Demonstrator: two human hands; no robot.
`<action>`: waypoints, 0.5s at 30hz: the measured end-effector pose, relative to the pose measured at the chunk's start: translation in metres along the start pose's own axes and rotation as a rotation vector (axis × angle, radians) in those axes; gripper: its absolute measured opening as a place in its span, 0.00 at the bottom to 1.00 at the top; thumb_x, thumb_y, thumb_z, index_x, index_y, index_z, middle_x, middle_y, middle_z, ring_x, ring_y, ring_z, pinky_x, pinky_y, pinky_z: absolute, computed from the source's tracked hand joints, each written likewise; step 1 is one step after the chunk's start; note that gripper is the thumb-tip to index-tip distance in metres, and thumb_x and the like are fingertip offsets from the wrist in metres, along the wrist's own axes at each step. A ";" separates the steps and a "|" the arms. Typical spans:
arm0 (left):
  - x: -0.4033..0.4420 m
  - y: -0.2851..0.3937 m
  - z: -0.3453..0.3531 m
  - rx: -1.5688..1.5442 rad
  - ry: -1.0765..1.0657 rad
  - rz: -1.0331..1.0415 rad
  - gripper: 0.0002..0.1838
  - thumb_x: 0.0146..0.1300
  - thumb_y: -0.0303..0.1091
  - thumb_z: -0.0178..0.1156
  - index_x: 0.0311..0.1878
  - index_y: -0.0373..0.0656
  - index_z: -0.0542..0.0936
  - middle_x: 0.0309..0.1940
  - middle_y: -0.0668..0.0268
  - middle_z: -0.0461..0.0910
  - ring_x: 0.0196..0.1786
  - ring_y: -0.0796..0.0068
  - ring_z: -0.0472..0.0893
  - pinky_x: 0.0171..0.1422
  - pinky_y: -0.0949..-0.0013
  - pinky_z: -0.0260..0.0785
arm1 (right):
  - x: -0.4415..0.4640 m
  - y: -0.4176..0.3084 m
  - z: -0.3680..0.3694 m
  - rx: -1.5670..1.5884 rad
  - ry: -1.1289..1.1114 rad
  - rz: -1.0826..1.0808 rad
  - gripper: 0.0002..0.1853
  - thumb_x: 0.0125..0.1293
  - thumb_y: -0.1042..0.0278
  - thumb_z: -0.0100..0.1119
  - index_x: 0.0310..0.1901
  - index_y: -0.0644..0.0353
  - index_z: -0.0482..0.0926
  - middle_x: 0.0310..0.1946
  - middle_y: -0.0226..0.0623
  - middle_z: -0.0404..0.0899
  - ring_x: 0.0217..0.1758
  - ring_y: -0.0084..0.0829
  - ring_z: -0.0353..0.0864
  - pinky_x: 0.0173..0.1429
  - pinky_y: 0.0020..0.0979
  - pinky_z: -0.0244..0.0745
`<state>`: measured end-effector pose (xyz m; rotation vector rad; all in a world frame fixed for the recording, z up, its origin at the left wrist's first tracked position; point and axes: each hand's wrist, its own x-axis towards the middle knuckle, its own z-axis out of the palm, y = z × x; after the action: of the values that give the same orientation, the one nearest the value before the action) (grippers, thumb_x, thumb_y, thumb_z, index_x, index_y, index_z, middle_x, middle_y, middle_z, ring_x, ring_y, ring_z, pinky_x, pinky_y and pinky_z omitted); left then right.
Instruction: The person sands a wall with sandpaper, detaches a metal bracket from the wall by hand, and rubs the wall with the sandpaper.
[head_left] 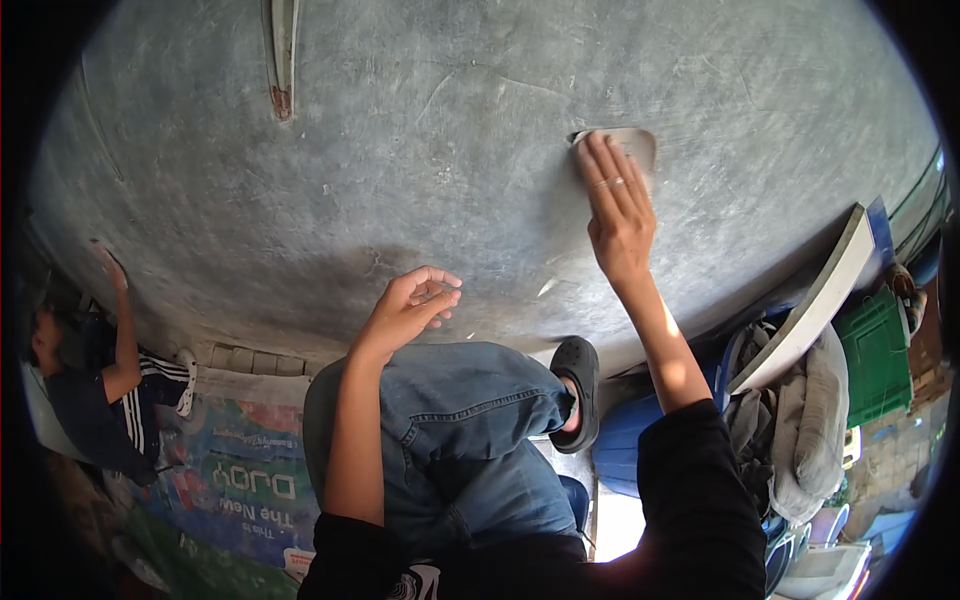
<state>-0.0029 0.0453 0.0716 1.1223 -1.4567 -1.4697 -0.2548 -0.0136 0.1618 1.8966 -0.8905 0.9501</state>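
Observation:
A grey, scuffed wall point(450, 150) fills the upper part of the view. My right hand point(622, 205) lies flat with its fingers stretched over a pale, rounded flat piece point(642, 150), pressing it against the wall. Just above my raised knee, my left hand point(415, 305) hovers in front of the wall, its fingers loosely curled and apart, holding nothing. My legs in blue jeans point(460, 400) are bent below, with a dark clog point(575, 390) on one foot.
At the far left another person point(90, 390) has a hand on the wall. A printed banner point(235, 480) lies below. Stacked cushions point(805, 430), a pale curved board point(810, 300), a green crate point(875, 355) and a blue container point(625, 445) stand at the right.

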 end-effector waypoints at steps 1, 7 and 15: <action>-0.001 0.000 0.002 -0.007 0.001 -0.003 0.10 0.63 0.35 0.57 0.46 0.44 0.77 0.36 0.68 0.77 0.39 0.79 0.77 0.42 0.75 0.71 | 0.000 0.002 -0.002 0.002 -0.006 -0.004 0.26 0.50 0.84 0.45 0.54 0.59 0.75 0.57 0.36 0.73 0.62 0.34 0.70 0.65 0.38 0.64; -0.002 0.001 0.002 0.011 -0.015 -0.009 0.10 0.63 0.35 0.56 0.46 0.45 0.77 0.36 0.68 0.77 0.39 0.79 0.77 0.43 0.75 0.71 | 0.004 0.004 -0.008 -0.031 -0.035 -0.037 0.24 0.54 0.82 0.48 0.54 0.58 0.75 0.57 0.33 0.73 0.62 0.33 0.70 0.64 0.37 0.65; -0.001 -0.002 0.001 -0.026 -0.010 0.014 0.12 0.60 0.37 0.59 0.45 0.43 0.78 0.36 0.67 0.77 0.36 0.80 0.77 0.39 0.76 0.70 | -0.007 -0.001 -0.005 -0.036 -0.089 -0.030 0.25 0.54 0.83 0.47 0.54 0.55 0.75 0.58 0.32 0.72 0.62 0.33 0.69 0.65 0.39 0.64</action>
<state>-0.0034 0.0464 0.0696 1.0888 -1.4446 -1.4826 -0.2588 -0.0070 0.1578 1.9287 -0.9222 0.8320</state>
